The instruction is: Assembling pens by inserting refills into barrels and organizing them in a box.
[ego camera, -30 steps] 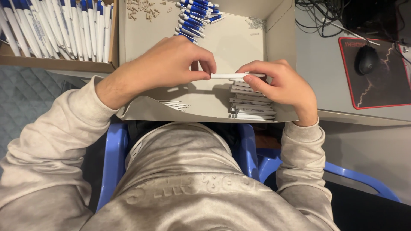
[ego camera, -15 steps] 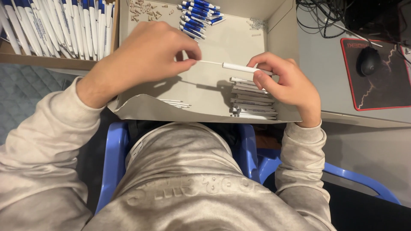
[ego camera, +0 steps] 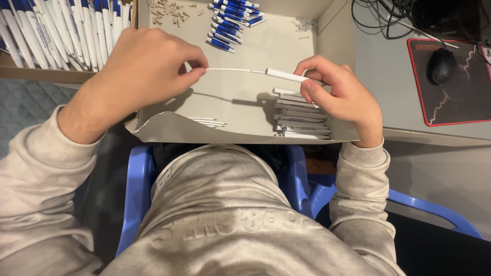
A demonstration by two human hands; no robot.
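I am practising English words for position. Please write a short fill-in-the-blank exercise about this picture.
1. The left hand pinches a thin white ___ refill.
2. The right hand holds a white plastic pen barrel above a ___ of similar barrels.
3. The black computer mouse lies on a mat with a ___ border.

Missing words: ink; stack; red

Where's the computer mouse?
In the head view, the black computer mouse sits on a red-edged mouse pad at the upper right, beyond the right hand and beside the shallow cardboard box.
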